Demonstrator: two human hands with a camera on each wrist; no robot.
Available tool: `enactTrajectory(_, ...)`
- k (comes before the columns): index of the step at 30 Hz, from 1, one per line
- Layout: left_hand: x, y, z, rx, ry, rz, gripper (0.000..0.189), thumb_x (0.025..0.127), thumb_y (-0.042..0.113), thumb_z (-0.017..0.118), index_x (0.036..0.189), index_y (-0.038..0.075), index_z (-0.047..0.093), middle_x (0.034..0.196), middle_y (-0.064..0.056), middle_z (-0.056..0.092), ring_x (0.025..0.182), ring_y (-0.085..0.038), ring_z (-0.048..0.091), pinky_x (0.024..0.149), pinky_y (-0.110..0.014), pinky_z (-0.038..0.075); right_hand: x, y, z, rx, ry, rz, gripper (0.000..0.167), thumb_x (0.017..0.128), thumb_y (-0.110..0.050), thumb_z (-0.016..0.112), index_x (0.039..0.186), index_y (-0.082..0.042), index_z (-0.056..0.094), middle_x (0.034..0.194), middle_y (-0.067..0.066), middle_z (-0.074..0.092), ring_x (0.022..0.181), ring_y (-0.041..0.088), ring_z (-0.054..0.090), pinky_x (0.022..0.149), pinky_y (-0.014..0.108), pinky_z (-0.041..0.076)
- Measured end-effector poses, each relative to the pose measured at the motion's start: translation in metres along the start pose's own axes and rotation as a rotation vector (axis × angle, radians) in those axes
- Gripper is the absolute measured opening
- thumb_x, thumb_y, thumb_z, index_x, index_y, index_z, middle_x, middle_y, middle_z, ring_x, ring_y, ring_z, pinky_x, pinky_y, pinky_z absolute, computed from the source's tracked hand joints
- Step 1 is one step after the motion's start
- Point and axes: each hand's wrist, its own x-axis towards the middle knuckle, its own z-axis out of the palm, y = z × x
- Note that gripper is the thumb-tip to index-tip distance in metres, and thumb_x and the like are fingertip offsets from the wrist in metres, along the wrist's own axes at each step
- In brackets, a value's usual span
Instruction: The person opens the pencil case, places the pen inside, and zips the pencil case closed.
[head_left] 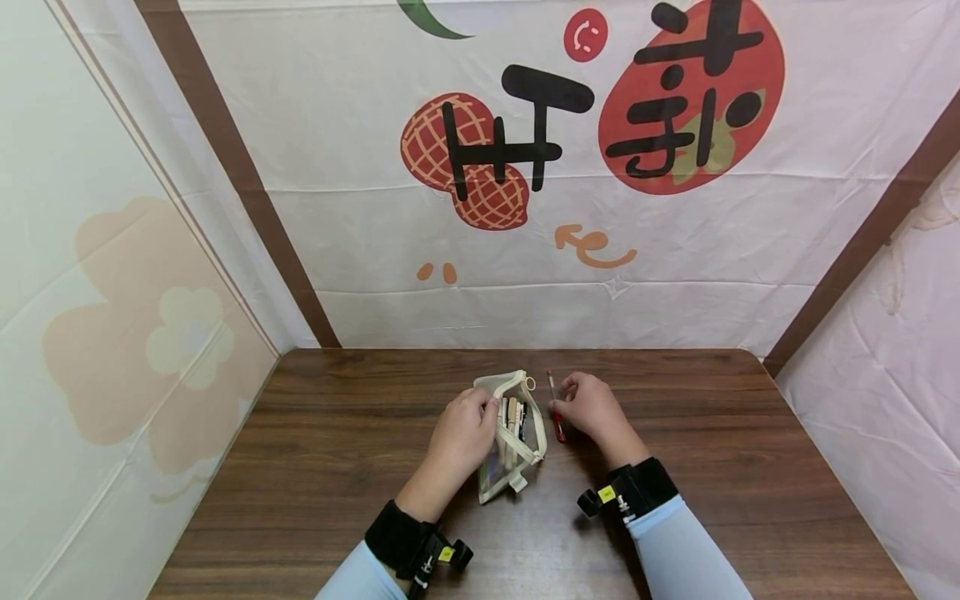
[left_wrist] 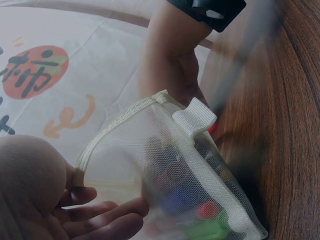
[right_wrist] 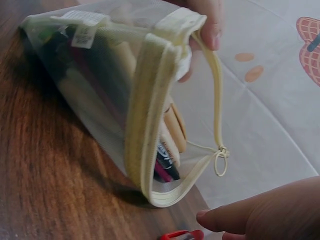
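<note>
A cream mesh pencil case (head_left: 491, 483) with a zipped edge lies unzipped in the middle of the table, its opening facing right. My left hand (head_left: 467, 425) pinches the far side of its rim between thumb and fingers and holds the mouth apart. Several pens and markers (head_left: 513, 414) show inside; through the mesh in the left wrist view are red and green ends (left_wrist: 207, 210). Just right of the case is a slim red pen (head_left: 558, 429). My right hand (head_left: 595, 408) has its thumb and fingertips at the middle of this pen, pinching it.
The brown wood-grain table (head_left: 337, 467) ends at a white printed cloth (head_left: 360, 233) hung behind it. More cloth hangs at the left (head_left: 112, 208) and right (head_left: 892, 375). A ring-shaped zip pull (right_wrist: 220, 164) dangles at the case's far corner. Each wrist wears a black camera strap.
</note>
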Motion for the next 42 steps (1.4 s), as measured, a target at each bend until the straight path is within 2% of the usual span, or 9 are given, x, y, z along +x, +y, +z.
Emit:
enactTrajectory(4, 0.000, 0.000, 0.000, -0.002, -0.002, 0.001, 0.026, 0.117, 0.022, 0.058, 0.107, 0.006, 0.077, 0.113, -0.015, 0.076, 0.095, -0.028, 0.072, 0.086, -0.050, 0.061, 0.001, 0.001, 0.005, -0.033, 0.010, -0.013, 0.038, 0.094, -0.030, 0.090, 0.116, -0.001, 0.077, 0.091, 0.007, 0.077, 0.083, 0.022, 0.072, 0.077, 0.040, 0.059)
enactTrajectory(8, -0.001, 0.000, 0.000, -0.003, -0.003, 0.003, 0.026, 0.117, 0.021, 0.058, 0.107, 0.006, 0.076, 0.111, -0.015, 0.076, 0.092, -0.026, 0.070, 0.083, -0.048, 0.060, -0.006, -0.013, 0.000, -0.019, -0.003, 0.036, 0.048, 0.099, -0.027, 0.085, 0.135, 0.002, 0.073, 0.105, 0.012, 0.079, 0.097, 0.027, 0.075, 0.094, 0.049, 0.062)
enactTrajectory(11, -0.001, 0.000, 0.000, -0.004, -0.004, 0.003, 0.026, 0.117, 0.021, 0.059, 0.107, 0.006, 0.076, 0.111, -0.014, 0.075, 0.092, -0.025, 0.070, 0.083, -0.048, 0.060, -0.006, -0.013, 0.000, -0.014, -0.001, 0.053, 0.057, 0.101, -0.025, 0.084, 0.146, 0.005, 0.066, 0.110, 0.014, 0.078, 0.100, 0.028, 0.074, 0.099, 0.052, 0.061)
enactTrajectory(18, -0.001, 0.000, 0.000, -0.008, -0.011, 0.004, 0.026, 0.117, 0.021, 0.058, 0.106, 0.006, 0.076, 0.109, -0.014, 0.075, 0.091, -0.025, 0.068, 0.083, -0.048, 0.060, 0.015, 0.020, 0.017, -0.078, 0.029, -0.009, 0.059, 0.093, -0.025, 0.085, 0.143, 0.003, 0.068, 0.092, 0.005, 0.076, 0.082, 0.017, 0.071, 0.079, 0.037, 0.060)
enactTrajectory(24, -0.001, -0.001, 0.000, -0.009, -0.010, 0.004, 0.026, 0.117, 0.021, 0.058, 0.107, 0.006, 0.076, 0.112, -0.015, 0.075, 0.094, -0.026, 0.070, 0.085, -0.049, 0.061, 0.018, 0.016, 0.014, -0.096, -0.023, 0.048, 0.058, 0.089, -0.013, 0.077, 0.145, 0.001, 0.070, 0.094, 0.007, 0.078, 0.085, 0.022, 0.073, 0.079, 0.043, 0.061)
enactTrajectory(30, -0.001, -0.001, 0.001, -0.012, -0.010, -0.001, 0.027, 0.117, 0.022, 0.057, 0.110, 0.005, 0.077, 0.117, -0.016, 0.077, 0.101, -0.031, 0.074, 0.089, -0.053, 0.062, 0.023, 0.026, 0.019, -0.165, -0.012, -0.001, 0.048, 0.095, -0.024, 0.083, 0.137, -0.003, 0.076, 0.095, 0.005, 0.079, 0.085, 0.021, 0.073, 0.077, 0.042, 0.061)
enactTrajectory(35, -0.001, -0.001, 0.001, -0.011, -0.011, -0.002, 0.027, 0.117, 0.022, 0.057, 0.111, 0.005, 0.077, 0.118, -0.016, 0.077, 0.102, -0.031, 0.075, 0.090, -0.053, 0.062, 0.006, 0.002, 0.005, -0.156, -0.051, 0.043, 0.048, 0.098, -0.016, 0.078, 0.143, 0.001, 0.072, 0.101, 0.012, 0.080, 0.091, 0.026, 0.075, 0.086, 0.048, 0.063)
enactTrajectory(39, -0.001, -0.001, 0.001, -0.008, -0.009, 0.001, 0.027, 0.117, 0.022, 0.057, 0.109, 0.006, 0.077, 0.116, -0.016, 0.077, 0.099, -0.029, 0.074, 0.088, -0.052, 0.062, -0.005, -0.013, -0.004, -0.138, -0.045, 0.071, 0.056, 0.100, -0.013, 0.070, 0.153, 0.002, 0.064, 0.120, 0.017, 0.080, 0.104, 0.031, 0.075, 0.102, 0.054, 0.062)
enactTrajectory(42, 0.000, -0.001, 0.001, -0.006, -0.002, 0.006, 0.027, 0.117, 0.022, 0.057, 0.107, 0.006, 0.077, 0.114, -0.016, 0.076, 0.097, -0.029, 0.073, 0.087, -0.052, 0.062, -0.006, -0.015, -0.006, -0.087, -0.028, 0.078, 0.065, 0.100, -0.013, 0.068, 0.163, 0.000, 0.055, 0.110, 0.015, 0.079, 0.095, 0.028, 0.072, 0.096, 0.051, 0.061)
